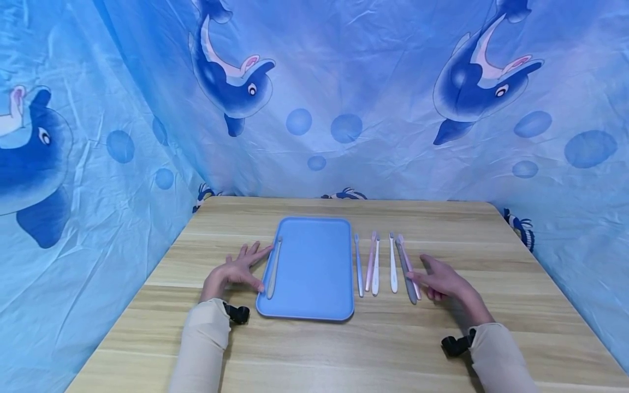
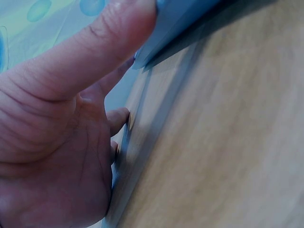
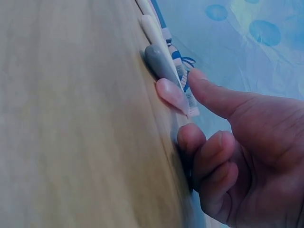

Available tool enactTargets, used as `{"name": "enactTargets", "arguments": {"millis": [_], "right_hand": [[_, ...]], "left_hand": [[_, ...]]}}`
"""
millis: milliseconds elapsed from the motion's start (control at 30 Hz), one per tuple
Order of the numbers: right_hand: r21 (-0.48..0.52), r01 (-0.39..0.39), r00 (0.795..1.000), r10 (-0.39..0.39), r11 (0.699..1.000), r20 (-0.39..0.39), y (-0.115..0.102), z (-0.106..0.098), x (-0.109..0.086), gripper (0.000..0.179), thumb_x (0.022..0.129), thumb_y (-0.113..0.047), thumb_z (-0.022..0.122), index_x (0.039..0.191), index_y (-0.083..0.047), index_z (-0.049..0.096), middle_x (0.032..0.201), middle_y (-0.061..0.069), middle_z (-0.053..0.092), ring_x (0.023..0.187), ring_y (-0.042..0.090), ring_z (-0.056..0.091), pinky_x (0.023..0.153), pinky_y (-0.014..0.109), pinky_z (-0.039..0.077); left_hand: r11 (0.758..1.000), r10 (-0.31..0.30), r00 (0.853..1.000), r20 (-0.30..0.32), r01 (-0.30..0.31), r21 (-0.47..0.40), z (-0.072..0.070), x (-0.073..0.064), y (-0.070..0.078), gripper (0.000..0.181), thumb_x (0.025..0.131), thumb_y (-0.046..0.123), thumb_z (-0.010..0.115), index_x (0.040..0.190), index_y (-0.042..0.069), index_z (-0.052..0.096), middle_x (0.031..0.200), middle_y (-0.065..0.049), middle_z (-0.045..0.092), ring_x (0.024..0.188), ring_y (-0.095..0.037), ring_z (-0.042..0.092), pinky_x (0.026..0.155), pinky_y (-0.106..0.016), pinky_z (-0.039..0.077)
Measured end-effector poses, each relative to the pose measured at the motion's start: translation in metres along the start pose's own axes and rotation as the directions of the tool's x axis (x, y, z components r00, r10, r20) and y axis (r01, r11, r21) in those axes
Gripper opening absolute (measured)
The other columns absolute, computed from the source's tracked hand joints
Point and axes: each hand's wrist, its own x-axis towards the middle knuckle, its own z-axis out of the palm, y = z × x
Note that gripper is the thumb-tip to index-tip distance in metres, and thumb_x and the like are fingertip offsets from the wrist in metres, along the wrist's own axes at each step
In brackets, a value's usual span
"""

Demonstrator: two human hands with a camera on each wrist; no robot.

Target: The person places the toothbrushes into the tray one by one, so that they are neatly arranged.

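Note:
A blue tray (image 1: 314, 267) lies on the table with a grey toothbrush (image 1: 274, 270) along its left side. My left hand (image 1: 238, 269) is at the tray's left edge, thumb and fingers spread, with the thumb against the rim in the left wrist view. To the tray's right, several toothbrushes lie in a row, ending in a dark grey toothbrush (image 1: 407, 275) and a pink toothbrush (image 1: 404, 252). My right hand (image 1: 442, 281) is beside this pair. In the right wrist view, its thumb stands apart from the loosely bent fingers, close to the pink handle (image 3: 172, 95).
Nearer the tray lie a blue toothbrush (image 1: 359, 267), another pink toothbrush (image 1: 370, 265), a white toothbrush (image 1: 375, 270) and a second white one (image 1: 393, 267). Beneath everything is a wooden table (image 1: 363, 355), and a blue dolphin-print curtain (image 1: 393, 169) hangs behind and beside it.

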Motion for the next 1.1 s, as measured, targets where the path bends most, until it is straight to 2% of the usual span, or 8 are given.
{"name": "enactTargets", "arguments": {"millis": [233, 567, 1100], "right_hand": [[-0.014, -0.007, 1.000, 0.007, 1.000, -0.018, -0.0008, 0.0024, 0.0009, 0.098, 0.094, -0.050, 0.064, 0.158, 0.004, 0.013, 0.060, 0.005, 0.060, 0.046, 0.013, 0.052, 0.042, 0.022, 0.041], [-0.014, 0.012, 1.000, -0.013, 1.000, -0.027, 0.0013, 0.0028, 0.0023, 0.095, 0.095, -0.044, 0.066, 0.157, 0.006, 0.014, 0.056, 0.003, 0.058, 0.044, 0.012, 0.050, 0.040, 0.023, 0.041], [0.018, 0.026, 1.000, -0.026, 0.999, -0.016, 0.0041, 0.0015, 0.0015, 0.080, 0.101, -0.030, 0.059, 0.157, 0.005, 0.014, 0.058, 0.004, 0.061, 0.045, 0.011, 0.054, 0.041, 0.026, 0.047]], "left_hand": [[1.000, -0.009, 1.000, -0.003, 0.009, -0.002, -0.0002, 0.0001, -0.0011, 0.132, 0.060, 0.054, 0.091, 0.162, 0.020, 0.015, 0.167, -0.026, -0.011, 0.149, -0.055, -0.023, 0.106, -0.083, -0.017], [1.000, -0.007, 1.000, -0.003, 0.007, 0.004, -0.0007, 0.0002, 0.0001, 0.132, 0.060, 0.055, 0.091, 0.162, 0.020, 0.015, 0.167, -0.026, -0.010, 0.149, -0.055, -0.022, 0.106, -0.083, -0.017], [1.000, -0.008, 1.000, -0.006, 0.008, 0.002, -0.0001, 0.0012, -0.0009, 0.133, 0.059, 0.055, 0.091, 0.162, 0.021, 0.015, 0.167, -0.026, -0.011, 0.149, -0.055, -0.022, 0.106, -0.083, -0.018]]}}
